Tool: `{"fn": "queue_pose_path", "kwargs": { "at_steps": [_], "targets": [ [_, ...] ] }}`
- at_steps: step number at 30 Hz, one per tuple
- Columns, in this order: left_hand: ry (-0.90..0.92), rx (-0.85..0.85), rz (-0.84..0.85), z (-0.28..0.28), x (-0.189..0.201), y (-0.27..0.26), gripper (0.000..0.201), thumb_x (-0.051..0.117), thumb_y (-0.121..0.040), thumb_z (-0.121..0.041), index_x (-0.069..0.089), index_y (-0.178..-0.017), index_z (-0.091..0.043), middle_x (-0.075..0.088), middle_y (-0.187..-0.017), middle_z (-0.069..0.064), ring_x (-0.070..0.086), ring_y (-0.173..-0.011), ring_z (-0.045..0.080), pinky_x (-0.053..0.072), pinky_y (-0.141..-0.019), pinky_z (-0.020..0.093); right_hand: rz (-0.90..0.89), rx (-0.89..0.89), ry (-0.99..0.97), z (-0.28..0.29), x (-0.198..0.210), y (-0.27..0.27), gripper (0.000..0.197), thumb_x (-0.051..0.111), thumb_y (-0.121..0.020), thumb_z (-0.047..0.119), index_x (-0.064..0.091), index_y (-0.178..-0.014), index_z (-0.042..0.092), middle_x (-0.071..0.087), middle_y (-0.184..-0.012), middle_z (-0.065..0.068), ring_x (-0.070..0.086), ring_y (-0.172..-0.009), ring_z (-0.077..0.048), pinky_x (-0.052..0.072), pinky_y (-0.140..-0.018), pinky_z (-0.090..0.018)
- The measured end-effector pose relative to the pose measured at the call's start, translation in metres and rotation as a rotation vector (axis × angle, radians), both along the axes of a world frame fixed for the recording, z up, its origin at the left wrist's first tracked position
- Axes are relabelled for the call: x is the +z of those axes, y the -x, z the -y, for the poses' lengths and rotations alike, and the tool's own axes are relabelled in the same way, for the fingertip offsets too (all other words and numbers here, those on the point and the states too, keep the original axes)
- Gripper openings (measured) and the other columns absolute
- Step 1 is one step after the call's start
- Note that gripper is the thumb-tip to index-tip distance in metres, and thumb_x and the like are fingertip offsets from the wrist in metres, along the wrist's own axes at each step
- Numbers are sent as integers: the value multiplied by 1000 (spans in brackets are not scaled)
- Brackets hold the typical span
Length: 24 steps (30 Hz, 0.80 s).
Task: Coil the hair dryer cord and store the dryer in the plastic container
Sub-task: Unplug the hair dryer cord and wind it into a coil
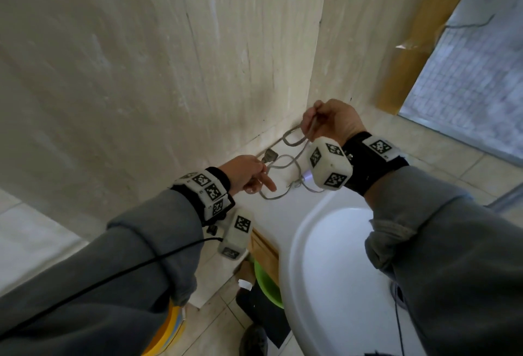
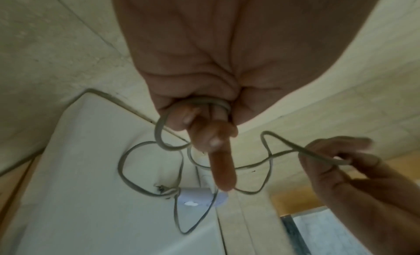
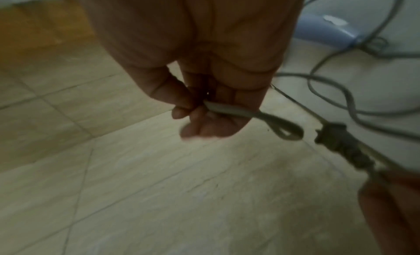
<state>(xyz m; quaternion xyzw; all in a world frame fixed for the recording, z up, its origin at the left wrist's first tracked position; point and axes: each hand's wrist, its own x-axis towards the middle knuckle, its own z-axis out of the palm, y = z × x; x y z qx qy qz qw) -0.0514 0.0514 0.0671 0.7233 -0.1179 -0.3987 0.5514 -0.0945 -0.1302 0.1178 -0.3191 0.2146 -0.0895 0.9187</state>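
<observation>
The grey flat cord [image 1: 285, 163] lies in loose loops on the white counter [image 1: 266, 214] in the wall corner. My left hand [image 1: 254, 183] grips the cord just behind its plug [image 1: 268, 156], index finger stretched out; in the left wrist view the cord [image 2: 204, 102] runs across the curled fingers of my left hand [image 2: 204, 133]. My right hand [image 1: 311, 126], raised above the counter, pinches a small loop of cord [image 3: 250, 115] between thumb and fingers. The pale lavender dryer [image 2: 197, 196] rests on the counter under the loops, mostly hidden behind my right wrist in the head view.
A white sink [image 1: 311, 242] sits just in front of the cord. Tiled walls close in behind and to the left. A window [image 1: 467, 72] is at the right. Below the counter stand a green basin [image 1: 266, 285] and a yellow object [image 1: 167, 327].
</observation>
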Motion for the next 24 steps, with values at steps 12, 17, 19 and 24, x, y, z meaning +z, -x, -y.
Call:
{"fn": "queue_pose_path", "kwargs": {
  "at_steps": [12, 17, 19, 24],
  "targets": [
    [27, 223, -74, 15, -17, -5, 19, 34, -91, -8, 42, -74, -11, 66, -47, 4, 40, -47, 13, 23, -44, 21, -295, 493, 983, -19, -24, 8, 41, 35, -79, -4, 48, -114, 13, 63, -69, -11, 26, -30, -7, 19, -34, -14],
    [-31, 281, -47, 11, -22, -14, 27, 32, -94, -11, 40, -69, -11, 49, -30, -1, 28, -26, 7, 17, -40, 21, -471, 428, 1393, -14, -41, 3, 37, 62, -81, 15, 60, -118, 8, 62, -102, -2, 56, -84, -17, 52, -80, -33],
    [-87, 251, -10, 6, -22, -19, 30, 31, -96, -18, 41, -69, -11, 47, -30, -3, 26, -23, 7, 17, -38, 21, -512, 414, 1508, -5, -42, 3, 28, 52, -89, 20, 70, -103, 4, 69, -104, -12, 56, -74, -17, 50, -78, -30],
    [-93, 217, -7, -1, -15, -20, 30, 32, -96, -16, 47, -71, -9, 55, -35, -1, 27, -22, 7, 17, -30, 13, -489, 422, 1416, 6, -45, 12, 18, 49, -92, 13, 66, -92, 8, 70, -87, -7, 47, -50, -9, 39, -48, -17]
  ]
}}
